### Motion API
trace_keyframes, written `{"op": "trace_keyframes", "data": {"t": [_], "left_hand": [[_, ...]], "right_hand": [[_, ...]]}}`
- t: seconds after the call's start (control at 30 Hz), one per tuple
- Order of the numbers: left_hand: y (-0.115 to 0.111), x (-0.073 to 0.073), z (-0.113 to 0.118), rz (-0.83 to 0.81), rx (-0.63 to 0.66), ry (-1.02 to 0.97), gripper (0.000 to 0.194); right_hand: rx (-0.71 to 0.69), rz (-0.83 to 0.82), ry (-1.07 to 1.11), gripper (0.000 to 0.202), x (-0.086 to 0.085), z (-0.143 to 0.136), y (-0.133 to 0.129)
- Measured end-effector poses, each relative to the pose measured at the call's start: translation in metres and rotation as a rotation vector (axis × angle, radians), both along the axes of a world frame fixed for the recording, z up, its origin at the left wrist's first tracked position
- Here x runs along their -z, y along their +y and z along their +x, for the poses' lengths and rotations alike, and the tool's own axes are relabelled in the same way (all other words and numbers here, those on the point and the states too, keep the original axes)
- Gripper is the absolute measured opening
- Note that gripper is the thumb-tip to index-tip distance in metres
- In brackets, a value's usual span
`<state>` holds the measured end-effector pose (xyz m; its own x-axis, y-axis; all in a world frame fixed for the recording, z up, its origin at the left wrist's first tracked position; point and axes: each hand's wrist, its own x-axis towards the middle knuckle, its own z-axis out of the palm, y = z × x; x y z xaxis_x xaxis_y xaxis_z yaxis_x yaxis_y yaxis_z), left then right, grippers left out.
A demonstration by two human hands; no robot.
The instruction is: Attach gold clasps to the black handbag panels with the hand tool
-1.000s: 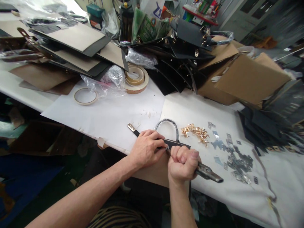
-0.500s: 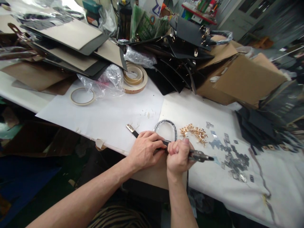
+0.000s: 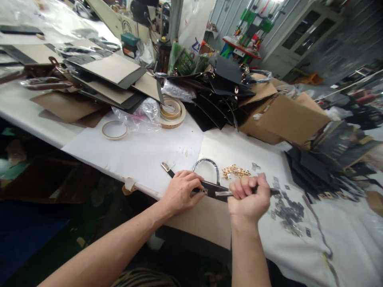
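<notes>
My left hand is closed on the black edge of a bag panel, with a small metal fitting at its fingertips. A black strap with a gold-coloured metal end sticks out beyond that hand. The panel's beige inner side hangs over the table's front edge, and a plastic-wrapped handle arches behind it. In a fist, my right hand grips a metal hand tool, its narrow end pointing left at the black edge, apart from the fitting. The fingers hide the tool's middle, so its exact kind is unclear.
Gold-coloured fasteners and a pile of small metal plates lie to the right. Behind are tape rolls, black bag pieces and a cardboard box. Stacked panels stand at the back left.
My right hand has moved right, away from my left hand, and the tool's narrow end now shows on its left side. The small metal fitting has come into view. The head view has tipped upward.
</notes>
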<state>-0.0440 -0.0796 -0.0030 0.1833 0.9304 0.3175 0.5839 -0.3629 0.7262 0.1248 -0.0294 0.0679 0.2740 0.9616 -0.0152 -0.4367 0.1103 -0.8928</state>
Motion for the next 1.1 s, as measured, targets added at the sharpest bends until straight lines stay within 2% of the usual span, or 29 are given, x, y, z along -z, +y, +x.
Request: {"op": "trace_keyframes", "data": {"t": [0.07,0.23,0.4,0.53,0.7,0.9,1.0,1.1], "left_hand": [[0.000,0.000,-0.001,-0.001,-0.005,0.023,0.008],[0.000,0.001,0.000,-0.002,0.017,0.051,0.007],[0.000,0.000,0.000,-0.008,0.022,0.053,0.006],[0.001,-0.002,0.000,-0.013,0.022,0.058,0.006],[0.001,0.000,-0.001,-0.010,0.041,0.055,0.007],[0.001,0.005,0.000,-0.007,0.029,0.015,0.006],[0.001,0.006,-0.002,0.005,0.034,-0.006,0.008],[0.001,0.006,-0.007,0.018,0.090,-0.014,0.012]], "right_hand": [[-0.072,-0.027,-0.037,0.050,0.002,-0.006,0.005],[-0.116,-0.081,-0.124,0.056,0.016,-0.027,0.020],[-0.149,-0.162,-0.180,0.056,0.024,-0.031,0.036],[-0.171,-0.194,-0.193,0.057,0.026,-0.033,0.039],[-0.206,-0.088,-0.248,0.054,0.028,-0.032,0.023],[-0.080,0.148,-0.423,0.050,0.036,-0.030,-0.012],[-0.074,0.214,-0.356,0.050,0.034,-0.028,-0.018],[-0.099,0.251,-0.248,0.053,0.022,-0.024,-0.017]]}}
